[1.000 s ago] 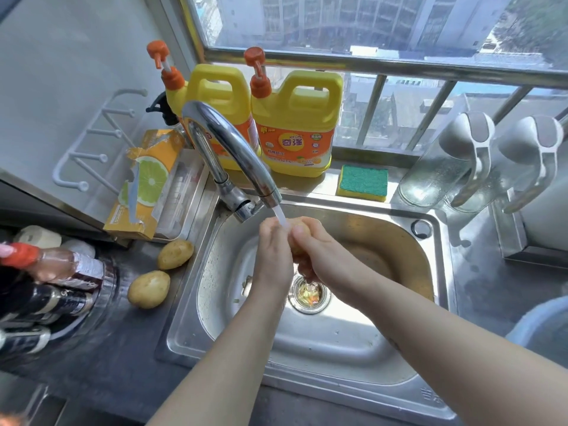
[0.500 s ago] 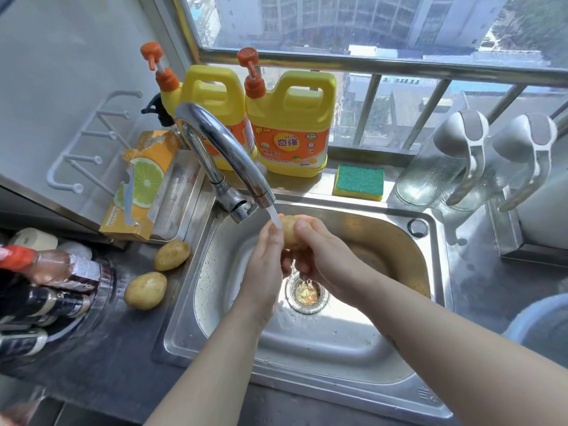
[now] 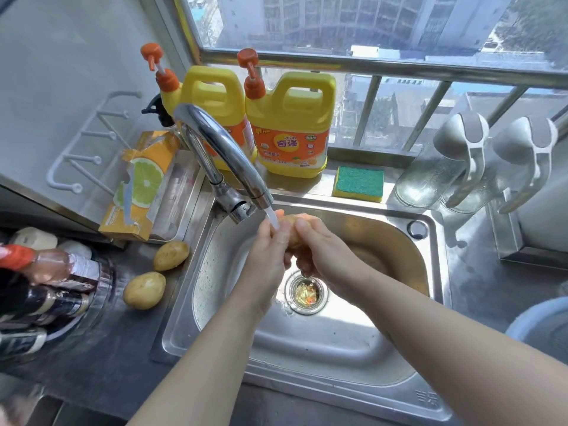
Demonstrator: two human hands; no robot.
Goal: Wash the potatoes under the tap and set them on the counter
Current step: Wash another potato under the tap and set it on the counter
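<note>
A potato (image 3: pixel 291 232) is held over the sink (image 3: pixel 347 342), directly under the tap (image 3: pixel 221 155); the water stream (image 3: pixel 273 217) is seen striking it. It is enclosed between both hands: the left hand (image 3: pixel 266 259) is pressed against its left side, the right hand (image 3: pixel 322 256) is wrapped over its right side, fingers (image 3: pixel 302 224) curled closed on it. Most of the potato is hidden by them. Food scraps are noted in the drain strainer (image 3: pixel 307 293). Two further potatoes (image 3: pixel 171 256) (image 3: pixel 144 290) are laid on the dark counter (image 3: pixel 101 358), just left of the sink rim, apart from each other. Two yellow detergent jugs (image 3: pixel 292 133) with orange pumps and one green-and-yellow sponge (image 3: pixel 359 183) are set on the window ledge. Two clear bottles (image 3: pixel 430 173) are seen right of the sponge. A lemon-print box (image 3: pixel 141 186) is leaned left of the tap.
</note>
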